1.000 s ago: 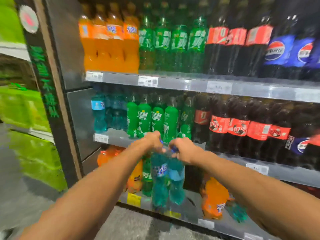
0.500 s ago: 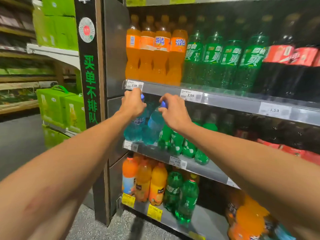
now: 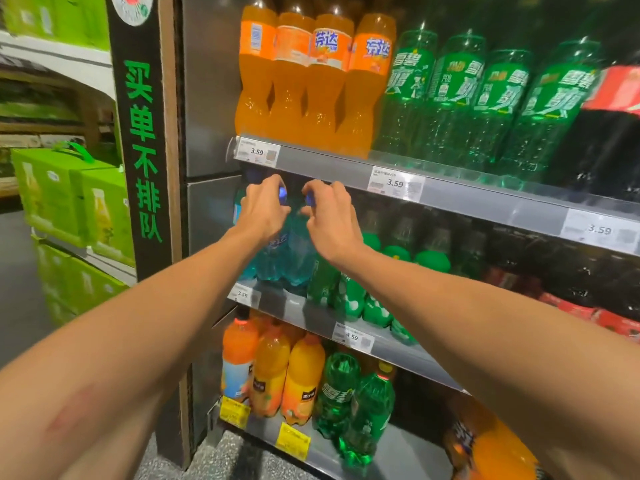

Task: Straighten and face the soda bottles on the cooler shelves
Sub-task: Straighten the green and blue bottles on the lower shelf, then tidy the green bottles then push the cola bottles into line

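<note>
Two teal soda bottles with blue caps stand at the left end of the middle cooler shelf (image 3: 294, 306). My left hand (image 3: 265, 211) grips the cap of the left teal bottle (image 3: 273, 258). My right hand (image 3: 329, 220) grips the cap of the right teal bottle (image 3: 301, 254). Both bottles rest on the shelf, just under the upper shelf's rail. Green soda bottles (image 3: 353, 292) stand directly to their right. Both hands hide the bottles' necks.
Orange bottles (image 3: 311, 81), green bottles (image 3: 485, 98) and dark cola bottles (image 3: 609, 126) fill the top shelf. The bottom shelf holds orange bottles (image 3: 273, 372) and green bottles (image 3: 349, 403). A black pillar with green characters (image 3: 143, 150) frames the cooler's left side. Green boxes (image 3: 76, 199) are stacked further left.
Both hands carried the two teal bottles up from the bottom shelf to the left end of the middle shelf and pushed them further in. The view has moved closer.
</note>
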Action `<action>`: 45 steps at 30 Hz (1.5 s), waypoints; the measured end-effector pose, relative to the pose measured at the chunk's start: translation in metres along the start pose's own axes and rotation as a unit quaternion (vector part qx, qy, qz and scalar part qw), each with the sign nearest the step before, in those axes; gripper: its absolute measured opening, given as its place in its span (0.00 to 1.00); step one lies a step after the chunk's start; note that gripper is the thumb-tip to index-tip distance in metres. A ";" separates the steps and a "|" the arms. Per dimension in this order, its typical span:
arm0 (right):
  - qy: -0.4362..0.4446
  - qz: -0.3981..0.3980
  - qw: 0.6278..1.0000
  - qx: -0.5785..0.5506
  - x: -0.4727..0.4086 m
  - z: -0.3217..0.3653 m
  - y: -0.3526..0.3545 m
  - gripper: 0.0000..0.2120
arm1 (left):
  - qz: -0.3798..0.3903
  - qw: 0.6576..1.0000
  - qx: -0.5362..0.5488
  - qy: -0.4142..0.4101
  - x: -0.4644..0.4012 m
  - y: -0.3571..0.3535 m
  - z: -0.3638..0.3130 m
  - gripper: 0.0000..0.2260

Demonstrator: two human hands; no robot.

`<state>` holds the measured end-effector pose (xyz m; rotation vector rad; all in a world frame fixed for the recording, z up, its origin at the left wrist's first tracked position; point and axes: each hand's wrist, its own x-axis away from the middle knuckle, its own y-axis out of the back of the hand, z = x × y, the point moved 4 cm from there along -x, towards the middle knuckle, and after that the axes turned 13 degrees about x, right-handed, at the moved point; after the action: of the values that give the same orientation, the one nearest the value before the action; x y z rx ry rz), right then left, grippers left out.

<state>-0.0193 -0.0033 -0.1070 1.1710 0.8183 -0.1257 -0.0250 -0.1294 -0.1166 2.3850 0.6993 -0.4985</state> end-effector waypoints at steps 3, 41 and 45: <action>-0.004 -0.004 1.000 -0.003 -0.005 -0.001 -0.009 0.17 | -0.004 1.000 -0.006 0.003 -0.003 -0.002 0.007 0.11; 0.044 0.112 0.974 0.190 -0.003 -0.042 -0.048 0.32 | 0.040 0.973 -0.211 -0.090 -0.020 -0.071 0.043 0.24; 0.087 0.104 0.972 0.193 0.003 -0.048 -0.039 0.24 | 0.037 0.973 -0.217 -0.074 -0.004 -0.074 0.022 0.17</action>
<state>-0.0601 0.0222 -0.1460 1.6454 0.8407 -0.0086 -0.0753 -0.0942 -0.1642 1.9350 0.5808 -0.4339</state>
